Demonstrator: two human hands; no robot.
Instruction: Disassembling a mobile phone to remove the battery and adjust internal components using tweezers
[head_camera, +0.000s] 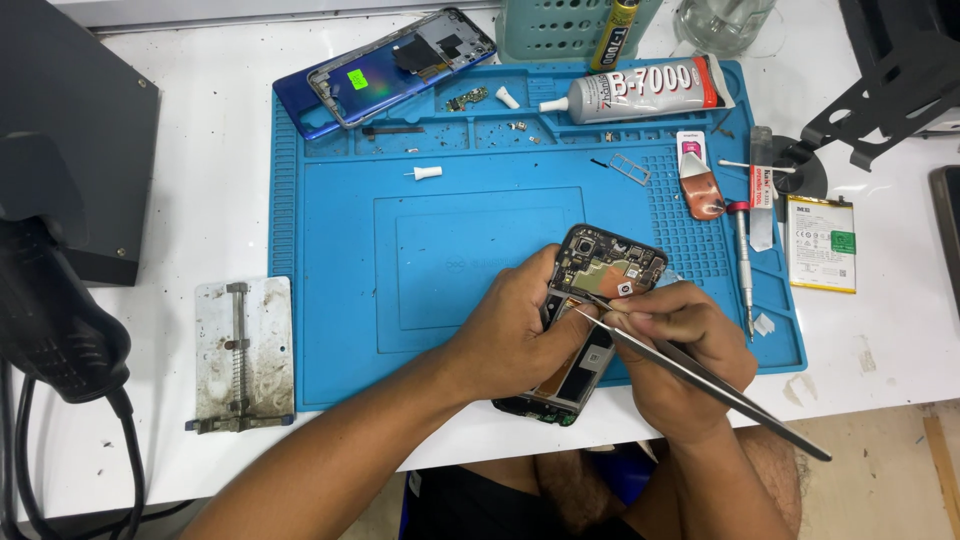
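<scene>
Fingers of left hand (510, 335) clamped around opened smartphone (600, 290), back cover off, board exposed. Right hand (680, 345) fingers pinch metal tweezers (700, 375); tips sit on the phone's midsection, just beside the left thumb. Phone is held over the near edge of the blue repair mat (340, 230). Glue tube (640, 90) and detached phone frame (395, 65) lie well beyond the fingers; loose battery (820, 243) off to the right.
</scene>
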